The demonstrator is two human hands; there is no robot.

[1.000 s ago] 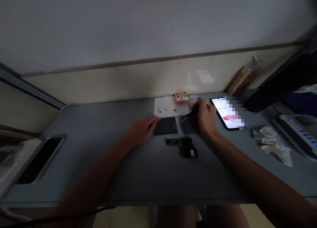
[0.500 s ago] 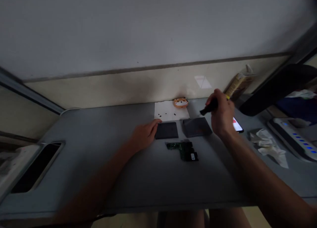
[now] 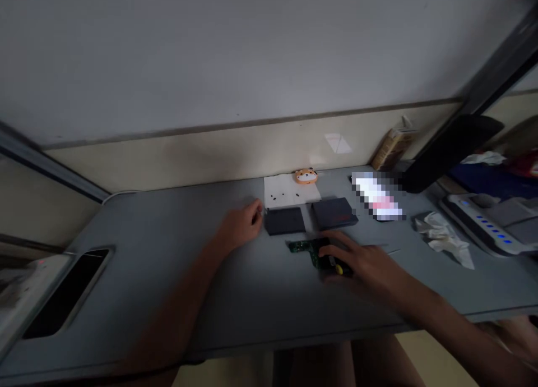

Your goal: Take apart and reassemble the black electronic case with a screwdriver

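My left hand (image 3: 240, 225) rests on the desk with its fingers curled together, just left of a flat dark panel (image 3: 286, 221); whatever may be between its fingertips is too small to tell. Over the right part of a green circuit board (image 3: 301, 246) is my right hand (image 3: 357, 259), closed around a dark screwdriver. Its yellow end (image 3: 339, 270) shows near the fingers, and its thin shaft (image 3: 394, 252) points right. Behind this hand lies a dark rectangular case (image 3: 334, 213). Several tiny dark screws lie on a white paper (image 3: 274, 188) behind the panel.
An orange animal-faced item (image 3: 306, 176) sits on the paper's back edge. Rightward are a lit phone (image 3: 377, 196), a carton (image 3: 389, 148), a black cylinder (image 3: 449, 154), crumpled tissue (image 3: 445, 238) and a power strip (image 3: 483, 224). A dark-screened phone (image 3: 67, 294) lies far left.
My right hand has come down toward me from above the dark case to the circuit board, with the screwdriver turned to point right. My left hand has drawn slightly left off the panel, its fingers more curled.
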